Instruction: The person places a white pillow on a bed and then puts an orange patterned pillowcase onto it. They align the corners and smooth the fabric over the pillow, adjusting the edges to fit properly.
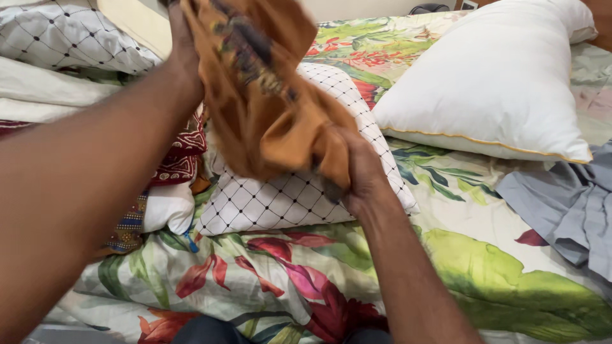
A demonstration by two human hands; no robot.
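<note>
Both hands held an orange-brown cloth point(268, 95) up above the bed.

The left hand point(182, 48) gripped its upper edge and the right hand point(357, 169) bunched its lower end, so it hung slack between them over a checked pillow point(280, 197). A white pillow point(491, 89) lay far right, a grey cloth point(567, 204) right, on the floral bedsheet point(306, 274).

Cloth point(268, 95) was held up btwn both hands, over a pillow point(287, 191) on the bedsheet point(484, 255). Bigger pillow point(497, 83) sat right of it, crumpled fabric point(567, 204) at far right, stacked clothes point(159, 185) left.
</note>
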